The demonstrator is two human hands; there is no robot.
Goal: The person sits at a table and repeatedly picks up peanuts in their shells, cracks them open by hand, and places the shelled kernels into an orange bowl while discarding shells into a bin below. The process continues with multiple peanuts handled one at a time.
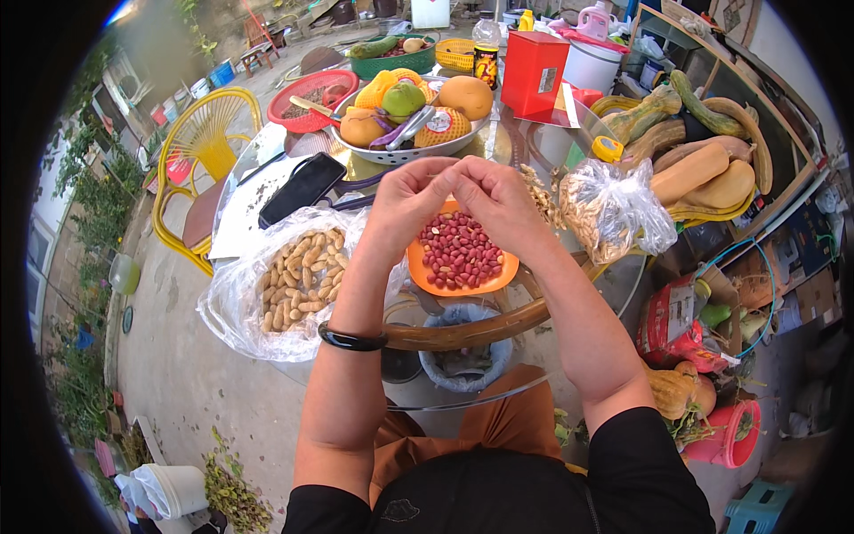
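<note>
My left hand (415,192) and my right hand (495,193) meet at thumbs and fingertips, raised over an orange plastic bowl (415,263). Whatever the fingers may pinch is hidden behind them. Shelled red-skinned peanuts (462,250) fill the bowl. Left of my left forearm, an open clear plastic bag (230,310) holds unshelled peanuts (303,280). Loose peanut shells (539,197) lie just beyond my right hand. More shells show through a bunched plastic bag (604,220) to the right.
Behind my hands stands a metal bowl of fruit (393,157) with a peeler (410,128) and a knife (313,107). A smartphone (303,189) rests at left on the glass table (467,400). A red box (530,73) and squashes (694,173) stand right. A lined bin (434,364) shows below.
</note>
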